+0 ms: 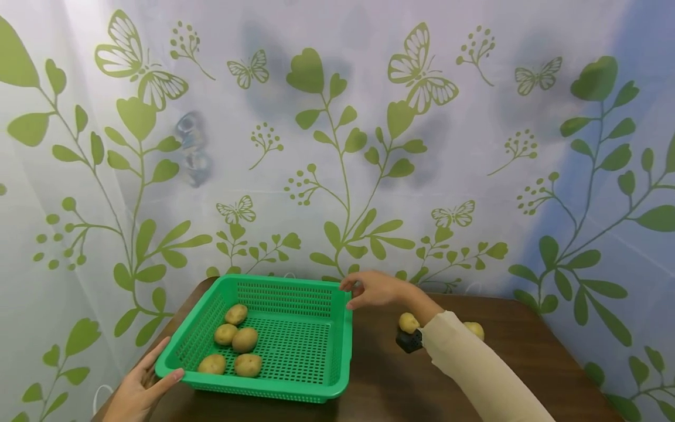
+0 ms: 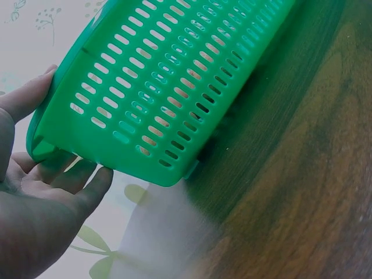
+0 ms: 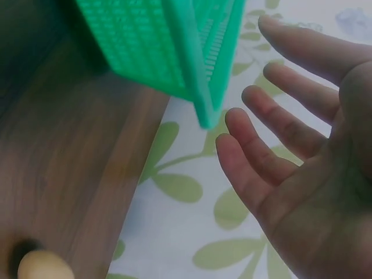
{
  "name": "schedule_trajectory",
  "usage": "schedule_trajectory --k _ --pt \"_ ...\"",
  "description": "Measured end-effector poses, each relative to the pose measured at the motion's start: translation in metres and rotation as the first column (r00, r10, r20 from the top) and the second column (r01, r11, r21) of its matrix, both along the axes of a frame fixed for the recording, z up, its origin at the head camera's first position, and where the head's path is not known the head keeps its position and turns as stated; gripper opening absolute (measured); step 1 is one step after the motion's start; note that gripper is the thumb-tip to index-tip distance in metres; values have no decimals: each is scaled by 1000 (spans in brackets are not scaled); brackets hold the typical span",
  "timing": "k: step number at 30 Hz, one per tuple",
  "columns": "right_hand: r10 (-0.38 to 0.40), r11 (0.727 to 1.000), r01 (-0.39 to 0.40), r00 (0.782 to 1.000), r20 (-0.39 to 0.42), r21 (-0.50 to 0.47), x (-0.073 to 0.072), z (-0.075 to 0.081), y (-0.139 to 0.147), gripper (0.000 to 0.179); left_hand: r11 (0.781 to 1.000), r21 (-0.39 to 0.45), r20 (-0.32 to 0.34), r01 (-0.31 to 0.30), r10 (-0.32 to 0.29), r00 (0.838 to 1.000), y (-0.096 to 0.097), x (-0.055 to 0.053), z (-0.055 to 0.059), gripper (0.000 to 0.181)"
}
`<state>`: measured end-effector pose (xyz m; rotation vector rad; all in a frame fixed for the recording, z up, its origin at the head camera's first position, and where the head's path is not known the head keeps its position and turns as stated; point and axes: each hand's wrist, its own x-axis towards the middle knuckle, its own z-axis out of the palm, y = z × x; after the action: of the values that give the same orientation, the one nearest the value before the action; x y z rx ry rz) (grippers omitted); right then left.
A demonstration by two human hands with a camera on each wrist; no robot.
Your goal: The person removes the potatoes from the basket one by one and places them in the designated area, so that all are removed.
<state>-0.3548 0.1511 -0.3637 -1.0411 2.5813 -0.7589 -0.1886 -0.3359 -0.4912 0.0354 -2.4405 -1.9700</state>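
Observation:
A green plastic basket (image 1: 345, 351) with slotted walls holds several potatoes (image 1: 245, 340), gathered toward its left side. At its near left corner, my left hand (image 1: 139, 384) grips the rim. The left wrist view shows the left thumb (image 2: 32, 93) on one side of the rim and curled fingers under it. My right hand (image 1: 377, 287) is by the far right corner of the basket. In the right wrist view its fingers (image 3: 285, 125) are spread and relaxed, with a gap to the basket corner (image 3: 203, 110) and nothing held.
On the brown wooden table (image 1: 379, 375), a potato (image 1: 408, 322) sits against a black object with holes (image 1: 409, 341), right of the basket. Another potato (image 1: 474, 330) is partly hidden behind my right sleeve (image 1: 469, 357). A patterned curtain (image 1: 316, 234) hangs behind the table.

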Motion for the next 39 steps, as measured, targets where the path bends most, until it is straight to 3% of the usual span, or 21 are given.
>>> schedule_trajectory --k 8,15,29,39 --pt "62 995 -61 998 -10 83 0 1 -32 47 999 -41 -63 -5 2 998 1 2 0 82" --pt "126 988 -126 992 12 90 -3 -2 -64 45 1000 -5 -11 -2 2 1000 3 1 -2 85" --pt "174 982 -177 984 40 67 -6 -14 -116 42 997 70 -35 25 -22 999 6 -3 -9 80" --pt "253 966 -255 967 39 41 -9 -28 -163 43 999 42 -26 24 -23 999 -4 -3 -7 83"
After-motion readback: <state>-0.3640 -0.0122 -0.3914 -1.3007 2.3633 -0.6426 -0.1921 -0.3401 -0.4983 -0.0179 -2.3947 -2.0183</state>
